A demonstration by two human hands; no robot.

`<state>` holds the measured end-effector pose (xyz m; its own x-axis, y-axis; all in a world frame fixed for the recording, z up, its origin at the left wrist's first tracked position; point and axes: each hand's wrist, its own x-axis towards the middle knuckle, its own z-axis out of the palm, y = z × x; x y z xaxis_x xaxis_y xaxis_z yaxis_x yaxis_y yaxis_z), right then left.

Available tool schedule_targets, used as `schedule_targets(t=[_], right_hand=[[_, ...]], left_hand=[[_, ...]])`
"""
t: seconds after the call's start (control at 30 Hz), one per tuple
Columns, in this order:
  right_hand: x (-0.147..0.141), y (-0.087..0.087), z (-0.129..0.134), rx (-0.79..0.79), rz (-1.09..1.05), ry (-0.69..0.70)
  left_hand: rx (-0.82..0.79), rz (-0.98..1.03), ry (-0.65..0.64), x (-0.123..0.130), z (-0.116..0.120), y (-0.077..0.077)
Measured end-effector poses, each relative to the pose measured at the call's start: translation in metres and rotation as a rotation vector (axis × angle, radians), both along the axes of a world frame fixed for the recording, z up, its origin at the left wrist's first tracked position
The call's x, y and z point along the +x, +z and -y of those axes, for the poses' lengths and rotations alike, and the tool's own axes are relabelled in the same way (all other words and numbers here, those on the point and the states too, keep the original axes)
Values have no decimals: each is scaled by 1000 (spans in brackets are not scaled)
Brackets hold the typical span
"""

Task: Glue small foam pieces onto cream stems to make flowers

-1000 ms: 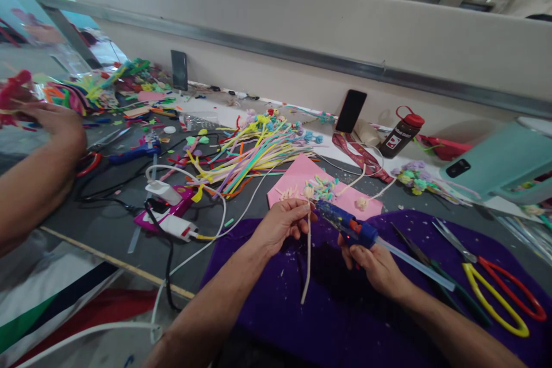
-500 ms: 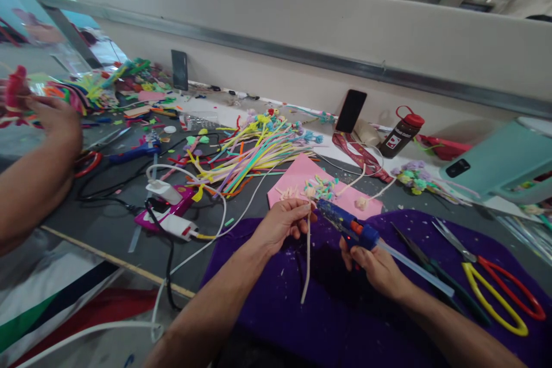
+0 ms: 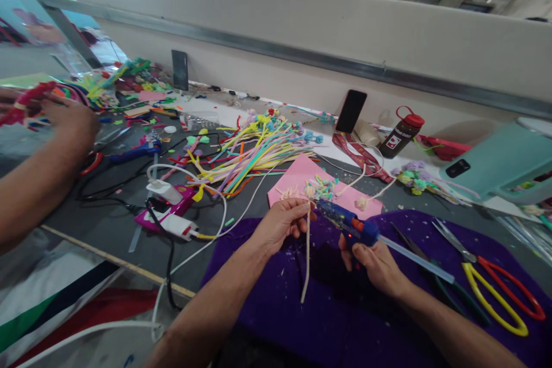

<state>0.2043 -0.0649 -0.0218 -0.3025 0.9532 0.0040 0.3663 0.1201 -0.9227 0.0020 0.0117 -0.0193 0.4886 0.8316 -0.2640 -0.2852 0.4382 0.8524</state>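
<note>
My left hand [image 3: 288, 223] pinches a cream pipe cleaner [image 3: 307, 261] near its top, and the stem hangs down over the purple cloth [image 3: 276, 305]. A small cream tuft shows just above my fingertips. Wrapped round the handle of a blue glue gun [image 3: 345, 219] is my right hand [image 3: 375, 261]. The gun's nozzle points left and is at the top of the stem; whether it touches I cannot tell. A clear glue stick [image 3: 416, 259] juts from its back. Behind both hands, a pink sheet [image 3: 293, 175] bears cream and pastel pieces [image 3: 321, 187].
On the right lie red-and-yellow scissors [image 3: 495, 287] and dark green-handled pliers [image 3: 452, 290]. A bundle of coloured pipe cleaners [image 3: 250, 155] and a purple power strip [image 3: 172, 210] with cables are to the left. A co-worker's hand [image 3: 71, 123] holds red pieces. A bottle [image 3: 401, 135] stands behind.
My hands and the pipe cleaner stay nearly still; the glue gun has shifted very slightly. At far left, the co-worker's hand has moved right with the red piece.
</note>
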Motion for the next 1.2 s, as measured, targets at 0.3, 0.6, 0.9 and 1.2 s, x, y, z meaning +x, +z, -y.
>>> schedule_targets(t=[0.3, 0.6, 0.9, 1.2], right_hand=[[-1, 2, -1, -40, -106, -23], [2, -2, 0, -46, -109, 2], [7, 7, 1, 87, 31, 35], [15, 34, -10, 515, 828, 163]], left_hand=[[26, 2, -5, 1, 1, -1], [22, -12, 9, -1, -1, 0], [3, -17, 38, -3, -3, 1], [26, 68, 223, -23, -16, 8]])
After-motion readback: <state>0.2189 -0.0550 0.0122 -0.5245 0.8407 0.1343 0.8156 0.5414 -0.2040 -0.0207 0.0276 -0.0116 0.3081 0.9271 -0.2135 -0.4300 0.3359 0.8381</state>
